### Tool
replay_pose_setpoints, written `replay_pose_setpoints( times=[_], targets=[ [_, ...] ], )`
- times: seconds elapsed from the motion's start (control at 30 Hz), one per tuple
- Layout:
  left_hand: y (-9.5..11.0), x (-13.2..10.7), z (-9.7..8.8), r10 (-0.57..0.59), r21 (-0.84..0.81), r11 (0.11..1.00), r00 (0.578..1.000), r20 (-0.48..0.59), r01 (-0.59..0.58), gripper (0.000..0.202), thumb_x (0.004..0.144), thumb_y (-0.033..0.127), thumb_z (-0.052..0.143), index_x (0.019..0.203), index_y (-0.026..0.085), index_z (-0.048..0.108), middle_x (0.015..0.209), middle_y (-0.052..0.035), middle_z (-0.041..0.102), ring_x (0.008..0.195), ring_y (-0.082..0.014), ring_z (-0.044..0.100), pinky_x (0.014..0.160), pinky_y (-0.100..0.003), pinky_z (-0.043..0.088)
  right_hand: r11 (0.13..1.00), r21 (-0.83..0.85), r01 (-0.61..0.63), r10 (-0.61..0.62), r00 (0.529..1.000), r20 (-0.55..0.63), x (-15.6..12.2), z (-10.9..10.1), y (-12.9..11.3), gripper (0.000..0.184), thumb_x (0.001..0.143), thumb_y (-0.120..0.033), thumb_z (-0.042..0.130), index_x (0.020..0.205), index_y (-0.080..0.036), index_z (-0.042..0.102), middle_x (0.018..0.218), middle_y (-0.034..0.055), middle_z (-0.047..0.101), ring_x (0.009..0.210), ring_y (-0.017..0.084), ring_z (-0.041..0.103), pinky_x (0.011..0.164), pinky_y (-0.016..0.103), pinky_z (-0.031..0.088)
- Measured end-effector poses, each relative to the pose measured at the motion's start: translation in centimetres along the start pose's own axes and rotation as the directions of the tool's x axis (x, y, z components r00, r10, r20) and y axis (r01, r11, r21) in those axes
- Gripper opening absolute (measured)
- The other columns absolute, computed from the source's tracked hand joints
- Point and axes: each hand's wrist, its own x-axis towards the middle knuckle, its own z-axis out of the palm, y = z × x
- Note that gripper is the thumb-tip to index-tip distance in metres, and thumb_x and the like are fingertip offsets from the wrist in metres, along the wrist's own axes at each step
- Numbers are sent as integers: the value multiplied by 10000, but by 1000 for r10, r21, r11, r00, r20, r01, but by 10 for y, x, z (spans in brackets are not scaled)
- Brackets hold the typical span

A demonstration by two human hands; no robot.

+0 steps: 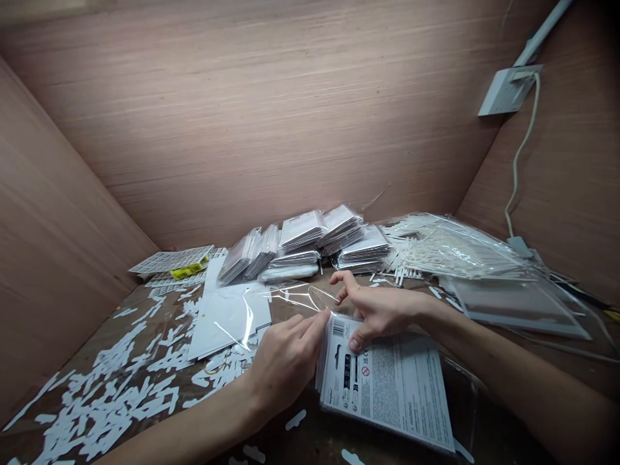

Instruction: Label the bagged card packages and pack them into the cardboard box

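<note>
- Left hand: fingers pressed together, tips pinching the card's upper left corner.
- Right hand: spread wide, thumb pressing the card's top edge, fingers curled above it.
- Card: a printed stack lying just below the hands, its warning text facing up.
- Film: clear plastic just beyond the hands, perhaps a bag's open mouth; the glare makes it hard to tell.
- Paper sheet: left of the left hand.
- Scraps: white cut-offs scattered left of the hands.
- Packs: stacked well beyond the hands.
</note>
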Motion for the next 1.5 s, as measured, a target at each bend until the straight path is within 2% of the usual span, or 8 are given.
replay_pose_setpoints(
  times=[0.4,0.57,0.7,0.87,0.97,1.17,1.27,1.5],
  targets=[
    [13,7,-20,122,-99,986,986,-114,-133,259,966,95,607,1199,102,721,1213,-128,800,874,-256,717,740,-406,629,936,350,23,-26,1000,6,5,-2,20,987,615,-411,1025,1396,-227,451,968,-10,636,794,164,636,653,245,494],
    [7,16,-40,-184,-476,864,983,1,163,213,994,211,613,1120,149,772,995,-89,820,821,-194,714,730,-312,588,808,589,24,-58,998,39,3,-6,25,951,622,-346,1033,1323,-231,402,970,6,686,782,190,711,642,279,580],
    [-40,19,-82,-521,-556,511,751,406,655,490,1000,486,587,632,169,651,549,20,612,494,-96,488,490,-194,380,747,657,98,-114,993,-19,-1,-14,28,879,622,-285,1034,1232,-217,405,892,-17,691,719,169,721,624,264,600],
    [-95,8,-131,26,-448,365,472,881,816,229,800,373,777,821,147,811,712,-15,806,555,-140,683,539,-207,491,679,703,212,-180,976,-120,-4,-23,30,841,588,-267,1045,1123,-224,397,816,-63,661,632,122,684,574,213,569],
    [-95,5,-113,141,-561,369,552,822,741,656,682,548,885,1204,167,769,1076,-99,843,919,-256,799,783,-409,617,644,718,265,-236,961,-143,-5,-26,29,845,580,-279,1043,1100,-233,380,816,-58,683,631,128,690,577,221,577],
    [-41,12,-24,-77,-812,-322,842,534,486,995,553,776,893,1332,178,733,1256,-206,766,1234,-408,707,1038,-521,559,656,717,237,-194,970,-144,2,-18,32,852,558,-313,1049,1101,-233,397,821,-66,672,652,124,677,602,228,571],
    [-12,13,-7,-236,-786,-464,798,555,409,670,679,679,881,1062,133,814,1066,-192,805,1012,-358,771,873,-426,624,674,710,206,-154,978,-138,9,-10,37,850,570,-342,1048,1114,-228,404,813,-70,656,679,132,683,623,234,569],
    [13,13,-4,-508,-724,-496,517,689,479,316,916,349,792,1111,101,786,1025,-143,813,842,-215,762,803,-321,646,753,646,127,-72,991,-110,16,-6,38,870,626,-486,1017,1183,-207,411,864,-26,682,717,166,692,622,264,556]
  ],
)
